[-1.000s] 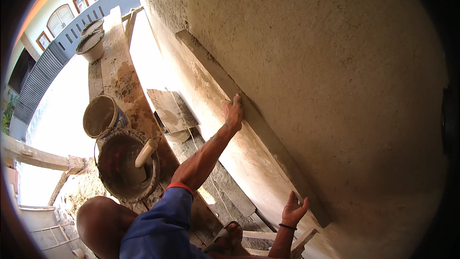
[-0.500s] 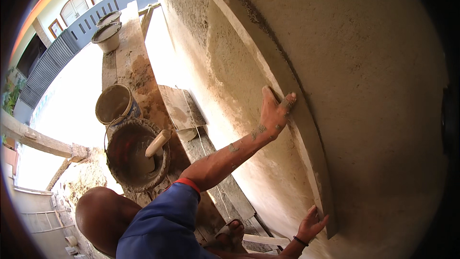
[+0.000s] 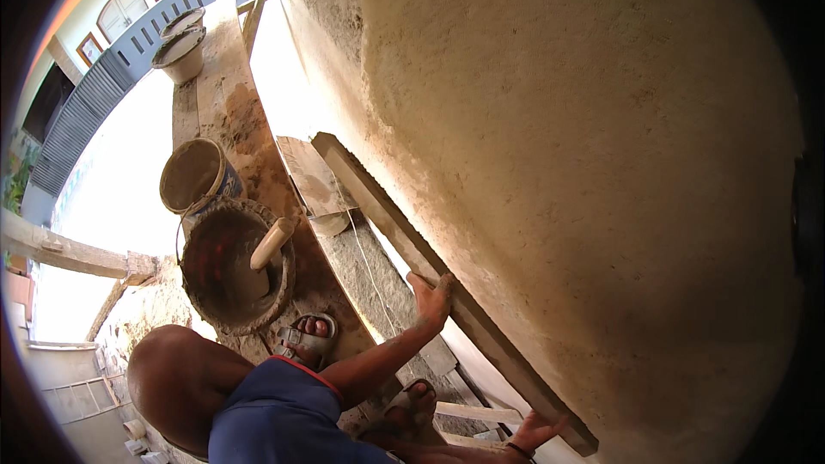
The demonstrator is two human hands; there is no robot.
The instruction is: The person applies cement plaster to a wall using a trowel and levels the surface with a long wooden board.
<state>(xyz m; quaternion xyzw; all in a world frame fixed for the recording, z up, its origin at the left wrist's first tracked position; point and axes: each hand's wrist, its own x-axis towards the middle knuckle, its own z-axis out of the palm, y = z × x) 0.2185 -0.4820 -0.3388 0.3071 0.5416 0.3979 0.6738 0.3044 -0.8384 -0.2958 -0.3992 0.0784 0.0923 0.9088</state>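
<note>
A long mortar-smeared straightedge (image 3: pixel 404 241) slants along the foot of the plastered wall (image 3: pixel 584 172). My left hand (image 3: pixel 432 302) is closed around it a little below its middle. Near its lower end, my right hand (image 3: pixel 537 431) holds the same straightedge, with a dark band at the wrist and some fingers hidden. To the left of my left arm stands a mortar-crusted bucket (image 3: pixel 199 271) holding grey mix. A tool with a pale wooden handle (image 3: pixel 272 243) leans inside it.
A second bucket (image 3: pixel 194 179) stands just beyond, and more tubs (image 3: pixel 180 56) sit at the far end of the plank platform (image 3: pixel 225 94). A flat board (image 3: pixel 314 174) lies beside the wall gap. My sandaled feet (image 3: pixel 308 337) rest on the planks. A wooden pole (image 3: pixel 77 253) crosses at left.
Both hands have brought the straightedge down the wall toward the platform, away from the higher plaster. My left hand moved down and left. My left foot now shows beside the crusted bucket.
</note>
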